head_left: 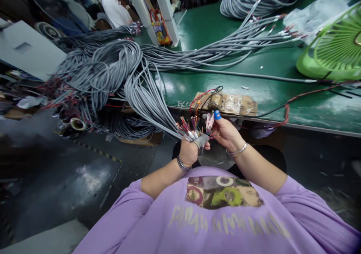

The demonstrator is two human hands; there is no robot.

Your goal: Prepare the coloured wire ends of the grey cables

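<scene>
My left hand [189, 150] is closed around the ends of several grey cables [159, 107]. Thin coloured wires [184, 125], mostly red, fan out above its fingers. A grey covering wraps the left thumb. Just to the right, my right hand [228, 133] pinches a small pink clip-like piece [209, 121] close to the wire ends; its exact kind is unclear. Blue wrapping covers the tip of the right thumb. From the left hand the cables run up and left to a large looped bundle on the green table [180, 85].
A worn wooden block [239, 105] with a cord sits at the table edge. At right stands a green fan [335, 47] beside a clear plastic bag [316, 15]. Another cable coil [254, 0] lies behind. A person [115, 8] is at the far left, beyond a white post [166, 13].
</scene>
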